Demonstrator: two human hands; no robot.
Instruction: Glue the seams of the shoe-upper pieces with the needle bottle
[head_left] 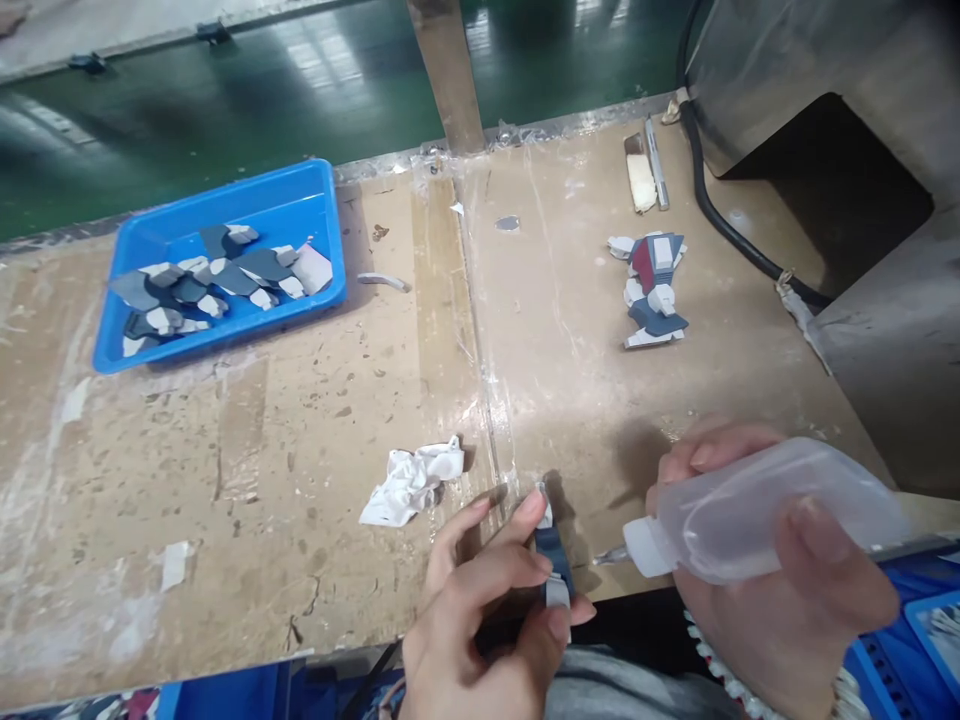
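Both hands are bare: the left hand point(480, 610) at bottom centre, the right hand point(780, 580) at lower right with a white knitted cuff point(750, 690) at its wrist.

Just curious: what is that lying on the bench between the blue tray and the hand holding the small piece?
A crumpled white rag, seen in the head view.

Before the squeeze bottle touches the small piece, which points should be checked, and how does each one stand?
1. Left hand pinches the small grey-blue and white piece: ok.
2. Right hand grips the translucent plastic squeeze bottle: ok.
3. Metal nozzle tip points toward the piece, apart from it: ok.
4. Liquid level in the bottle: cannot tell.
5. Crumpled white cloth lies beside the left hand: ok.
6. Blue plastic tray holds more pieces: ok.
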